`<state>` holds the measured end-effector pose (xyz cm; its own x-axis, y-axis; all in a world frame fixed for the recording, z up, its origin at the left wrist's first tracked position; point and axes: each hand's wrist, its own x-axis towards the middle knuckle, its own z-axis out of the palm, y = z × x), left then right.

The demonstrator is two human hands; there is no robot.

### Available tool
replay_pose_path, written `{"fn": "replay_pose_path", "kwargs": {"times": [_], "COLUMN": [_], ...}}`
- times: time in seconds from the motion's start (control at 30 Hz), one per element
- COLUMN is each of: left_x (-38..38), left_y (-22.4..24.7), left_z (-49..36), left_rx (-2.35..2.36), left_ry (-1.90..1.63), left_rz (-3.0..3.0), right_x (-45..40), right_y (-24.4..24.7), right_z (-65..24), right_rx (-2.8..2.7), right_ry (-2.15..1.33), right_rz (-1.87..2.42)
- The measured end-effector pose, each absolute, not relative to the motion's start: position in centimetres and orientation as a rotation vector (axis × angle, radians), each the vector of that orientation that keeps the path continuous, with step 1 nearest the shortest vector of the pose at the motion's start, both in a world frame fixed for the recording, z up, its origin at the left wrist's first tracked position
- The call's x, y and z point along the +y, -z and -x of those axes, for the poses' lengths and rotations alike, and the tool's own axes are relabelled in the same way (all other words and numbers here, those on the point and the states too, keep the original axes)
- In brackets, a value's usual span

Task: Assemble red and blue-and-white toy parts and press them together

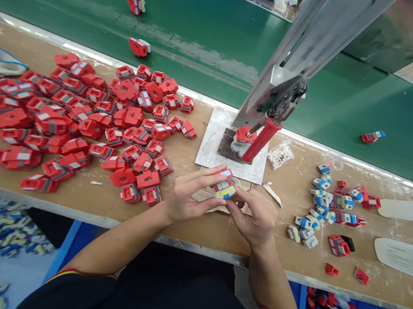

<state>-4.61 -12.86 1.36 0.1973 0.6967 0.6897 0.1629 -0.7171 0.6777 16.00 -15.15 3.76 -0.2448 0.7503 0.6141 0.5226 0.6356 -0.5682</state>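
Observation:
A small toy part in red, white, yellow and blue is held between both hands, just in front of the press's metal base plate. My left hand grips it from the left with thumb and fingers. From the right, my right hand pinches its lower right side. Behind the hands, a red and grey piece sits in the press, beside the red handle.
Many red parts are heaped on the table at left. Small blue and white parts lie at right. Beyond is a green conveyor carrying a few pieces. Blue bins stand below the table's front edge. The press column rises at centre.

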Motion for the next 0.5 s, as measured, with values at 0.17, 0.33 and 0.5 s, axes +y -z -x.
{"fn": "replay_pose_path", "kwargs": {"times": [0.17,0.33,0.5], "left_x": [-13.4,-13.8,-13.5], "left_y": [-1.4,-1.5,-1.7], "left_z": [4.9,4.2,3.8], "left_rx": [0.617,0.621,0.559], "left_ry": [-1.441,-1.470,-1.524], "left_rz": [-1.898,-1.689,-1.688], "right_x": [-15.2,-15.2,-15.6], "right_y": [-4.4,-4.6,-4.0], "right_z": [-17.1,-16.8,-15.8], "right_rx": [-1.854,-1.879,-1.717], "right_ry": [-0.557,-0.687,-0.742], "right_rz": [0.992,0.925,0.846]}}
